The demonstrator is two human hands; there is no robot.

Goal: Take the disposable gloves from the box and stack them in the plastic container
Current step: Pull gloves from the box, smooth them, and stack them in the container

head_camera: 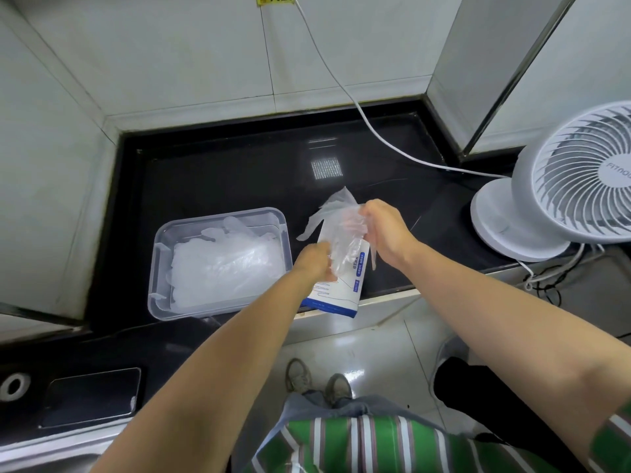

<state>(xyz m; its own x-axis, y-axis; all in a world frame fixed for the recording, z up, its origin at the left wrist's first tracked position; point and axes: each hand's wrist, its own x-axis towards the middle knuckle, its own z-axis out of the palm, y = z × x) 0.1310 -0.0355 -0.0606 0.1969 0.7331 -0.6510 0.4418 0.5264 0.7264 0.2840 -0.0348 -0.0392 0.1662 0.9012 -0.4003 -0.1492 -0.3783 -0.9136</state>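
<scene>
Bare forearms (211,370), hands left (312,262) and right (386,227) on glove (341,227) above box (341,291).

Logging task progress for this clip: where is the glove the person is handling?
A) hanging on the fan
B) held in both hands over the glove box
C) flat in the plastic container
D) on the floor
B: the left hand and right hand both grip the clear glove above the box, right of the container.
</scene>
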